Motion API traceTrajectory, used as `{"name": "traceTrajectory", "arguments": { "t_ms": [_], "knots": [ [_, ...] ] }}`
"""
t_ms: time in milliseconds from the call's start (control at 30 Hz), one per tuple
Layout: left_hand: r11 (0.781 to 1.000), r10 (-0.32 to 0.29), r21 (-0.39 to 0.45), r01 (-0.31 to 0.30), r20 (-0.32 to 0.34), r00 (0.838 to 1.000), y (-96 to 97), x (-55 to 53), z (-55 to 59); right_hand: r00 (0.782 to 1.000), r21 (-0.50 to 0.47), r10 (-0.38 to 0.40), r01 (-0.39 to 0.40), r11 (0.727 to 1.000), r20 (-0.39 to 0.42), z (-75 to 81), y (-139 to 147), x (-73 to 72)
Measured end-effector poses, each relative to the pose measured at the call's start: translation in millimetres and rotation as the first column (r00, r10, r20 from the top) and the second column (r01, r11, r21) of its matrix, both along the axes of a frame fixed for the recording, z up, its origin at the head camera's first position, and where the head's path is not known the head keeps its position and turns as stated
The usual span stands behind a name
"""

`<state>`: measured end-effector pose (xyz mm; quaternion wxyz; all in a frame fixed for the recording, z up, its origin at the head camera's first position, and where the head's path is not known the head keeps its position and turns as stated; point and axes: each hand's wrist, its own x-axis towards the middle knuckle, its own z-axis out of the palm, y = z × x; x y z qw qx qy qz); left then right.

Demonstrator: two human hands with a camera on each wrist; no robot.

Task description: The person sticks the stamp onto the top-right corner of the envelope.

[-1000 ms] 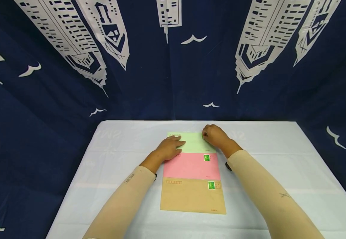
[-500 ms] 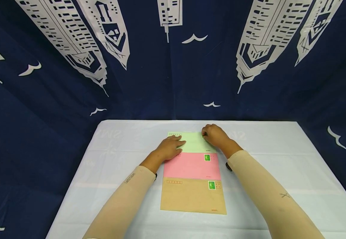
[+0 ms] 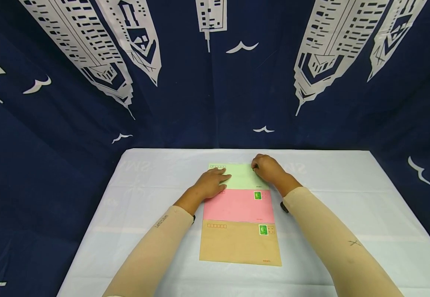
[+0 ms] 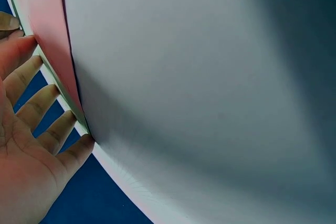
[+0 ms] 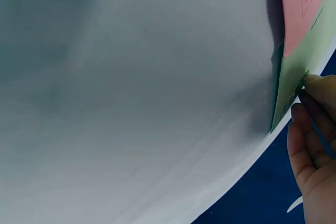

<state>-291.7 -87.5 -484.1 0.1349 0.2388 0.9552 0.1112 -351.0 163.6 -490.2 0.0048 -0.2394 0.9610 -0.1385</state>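
Note:
A light green envelope (image 3: 241, 175) lies at the top of a column. Below it come a pink envelope (image 3: 237, 208) and a brown envelope (image 3: 237, 244), edges overlapping. Fingers spread, my left hand (image 3: 208, 183) rests on the left side of the green one and reaches onto the pink one. At the green envelope's upper right corner, my right hand (image 3: 268, 169) pinches a small green stamp (image 5: 301, 84), mostly hidden by its fingers. A green stamp (image 3: 257, 195) sits on the pink envelope's upper right, and another stamp (image 3: 263, 229) on the brown one's.
All three envelopes lie flat on a white-covered table (image 3: 144, 247). Behind it hangs a dark blue cloth (image 3: 185, 103) printed with white buildings and birds. Beige sleeves (image 3: 155, 243) cover both forearms.
Both hands hold nearly the same place throughout, the right one's fingers shifting only slightly at the green envelope's corner. The envelopes stay where they were.

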Motion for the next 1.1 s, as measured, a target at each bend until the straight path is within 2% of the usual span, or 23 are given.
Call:
{"name": "traceTrajectory", "arguments": {
  "t_ms": [233,600,1100],
  "knots": [
    [1.000,-0.008,0.003,0.008,0.000,1.000,0.3,-1.0,0.4,0.998,0.020,-0.060,0.060,0.998,0.033,0.2,-0.3,-0.8],
    [1.000,-0.009,0.015,0.009,-0.001,1.000,-0.5,-1.2,0.1,0.988,-0.003,-0.121,0.122,0.993,0.097,0.8,-0.6,-0.9],
    [1.000,0.001,0.012,-0.001,0.001,1.000,0.5,-0.6,1.5,0.986,-0.003,-0.127,0.128,0.992,0.109,1.7,-1.0,-2.3]
  ]
}}
